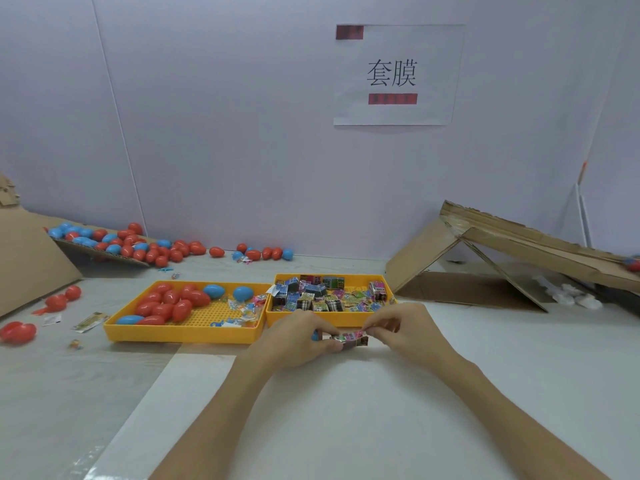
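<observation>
Head view: both hands meet low in the centre of the frame, over the white table sheet [346, 417].
Left hand [298, 339]: fingers curled over the left end of the small printed packet [349, 338], thumb on its near side. A blue edge shows under the fingers; cannot tell what it is.
Right hand [403, 329]: thumb and forefinger pinch the packet's right end, other fingers loosely bent.
Packet position: between the hands, just in front of the right tray [349, 320]. Whether it touches the sheet, cannot tell.
Handling: judged light, thin, glossy and probably slippery, easily creased. Best taken at the two short ends with a gentle fingertip pinch.
Right tray contents: heap of small printed boxes [311, 296].
Left tray [180, 336]: red and blue plastic eggs [173, 303].
Mid left of frame: loose eggs [138, 247] along the wall.
Right of frame: folded cardboard [485, 244].
</observation>
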`<state>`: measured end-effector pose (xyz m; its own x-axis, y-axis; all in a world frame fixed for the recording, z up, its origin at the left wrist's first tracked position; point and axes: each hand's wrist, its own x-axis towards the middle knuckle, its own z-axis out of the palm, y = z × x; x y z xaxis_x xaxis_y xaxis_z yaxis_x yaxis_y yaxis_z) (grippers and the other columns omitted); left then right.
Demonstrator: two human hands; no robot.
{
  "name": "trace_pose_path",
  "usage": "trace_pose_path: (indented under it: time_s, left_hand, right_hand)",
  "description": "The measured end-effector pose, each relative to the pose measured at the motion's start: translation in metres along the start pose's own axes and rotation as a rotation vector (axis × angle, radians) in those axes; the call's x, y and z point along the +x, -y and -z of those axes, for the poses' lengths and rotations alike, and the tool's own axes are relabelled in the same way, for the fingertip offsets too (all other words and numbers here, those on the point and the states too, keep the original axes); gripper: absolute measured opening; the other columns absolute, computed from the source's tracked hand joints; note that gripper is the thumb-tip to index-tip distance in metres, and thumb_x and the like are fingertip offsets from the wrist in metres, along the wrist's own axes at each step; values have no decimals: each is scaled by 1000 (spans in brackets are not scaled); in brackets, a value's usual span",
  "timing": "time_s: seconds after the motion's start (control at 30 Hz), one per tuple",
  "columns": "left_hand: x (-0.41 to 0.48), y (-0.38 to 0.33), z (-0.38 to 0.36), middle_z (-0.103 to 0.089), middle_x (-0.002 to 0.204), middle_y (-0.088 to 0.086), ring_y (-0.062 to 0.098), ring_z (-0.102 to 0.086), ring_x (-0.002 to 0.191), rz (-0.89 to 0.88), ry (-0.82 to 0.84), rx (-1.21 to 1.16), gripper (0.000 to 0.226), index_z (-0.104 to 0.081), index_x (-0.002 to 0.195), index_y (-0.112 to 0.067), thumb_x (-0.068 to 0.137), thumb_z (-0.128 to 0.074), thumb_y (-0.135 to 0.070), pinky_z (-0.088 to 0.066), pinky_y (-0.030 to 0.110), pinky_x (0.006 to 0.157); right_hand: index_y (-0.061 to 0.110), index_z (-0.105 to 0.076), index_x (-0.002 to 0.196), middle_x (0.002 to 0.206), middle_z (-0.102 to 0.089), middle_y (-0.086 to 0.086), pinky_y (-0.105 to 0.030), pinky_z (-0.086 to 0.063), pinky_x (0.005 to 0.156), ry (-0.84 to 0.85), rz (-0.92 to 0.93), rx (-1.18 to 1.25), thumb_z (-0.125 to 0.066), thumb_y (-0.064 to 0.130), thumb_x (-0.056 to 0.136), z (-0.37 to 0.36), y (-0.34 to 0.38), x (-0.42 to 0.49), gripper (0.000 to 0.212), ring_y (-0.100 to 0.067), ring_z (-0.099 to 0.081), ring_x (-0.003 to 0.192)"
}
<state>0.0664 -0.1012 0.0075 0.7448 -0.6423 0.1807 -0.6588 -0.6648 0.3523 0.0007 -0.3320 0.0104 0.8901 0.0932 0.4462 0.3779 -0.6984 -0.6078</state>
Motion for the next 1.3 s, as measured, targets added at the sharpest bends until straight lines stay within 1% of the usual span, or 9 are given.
trace_pose_path:
  time_s: [0.1,0.2,0.33,0.47,0.73,0.8,0.9,1.03,1.3]
  left_hand:
    - [1,-2,0,-69,109,-15,-3,-52,78,7,14,6,38,-69,127,-33,95,-63,-51,-39,18,63]
    - [-2,4,3,-69,115,-15,2,-55,91,26,24,20,39,-69,127,-33,92,-67,-49,-44,22,70]
    - [-7,16,6,-57,88,-32,-1,-54,84,46,-1,-22,36,-72,121,-35,89,-71,-52,-35,14,64]
    - [-7,14,6,-57,84,-30,-11,-54,86,65,-10,-127,45,-67,126,-40,86,-69,-61,-40,16,71]
    - [-7,6,5,-59,78,-17,2,-58,81,68,-13,-250,60,-63,126,-45,72,-75,-69,-49,26,74]
    - [-7,4,7,-62,75,-18,0,-60,76,34,-65,-328,50,-63,120,-51,74,-78,-61,-53,30,81]
    - [-7,0,10,-59,67,-17,2,-54,64,-48,-165,-377,27,-63,99,-61,81,-79,-49,-52,34,75]
    - [-9,-5,10,-60,67,-19,3,-52,60,-115,-309,-373,22,-67,97,-54,86,-78,-38,-43,19,59]
    - [-9,-13,10,-67,75,-14,8,-61,70,-163,-454,-254,10,-75,96,-30,87,-79,-28,-47,15,64]
  right_hand:
    - [23,-80,79,71,-73,13,-25,-55,61,12,-14,-3,-76,2,83,3,2,0,22,-10,-68,58]
    - [18,-78,77,70,-74,6,-32,-58,61,-142,-33,-5,-72,-6,81,14,-1,1,25,-13,-70,57]
    - [18,-75,77,68,-73,7,-31,-57,63,-324,-80,44,-71,-7,83,32,-10,1,26,-9,-71,59]
    - [17,-77,80,73,-75,5,-25,-57,61,-255,-27,116,-71,-7,84,22,0,-2,25,-12,-73,64]
    - [13,-77,84,79,-75,2,-21,-55,66,-134,16,272,-73,-5,85,-1,16,-4,19,-17,-74,67]
    - [12,-77,84,79,-75,-1,-22,-56,66,-116,5,303,-72,-5,86,0,16,-4,18,-19,-74,66]
    - [13,-76,84,80,-74,-4,-24,-56,66,-89,-12,351,-72,-4,87,1,16,-3,18,-23,-75,66]
    - [14,-76,84,81,-74,-4,-28,-58,67,-78,-6,365,-72,-2,88,1,15,-3,17,-24,-74,66]
    - [22,-75,82,80,-74,-4,-33,-57,66,-93,-28,388,-72,1,89,2,14,-2,22,-25,-72,62]
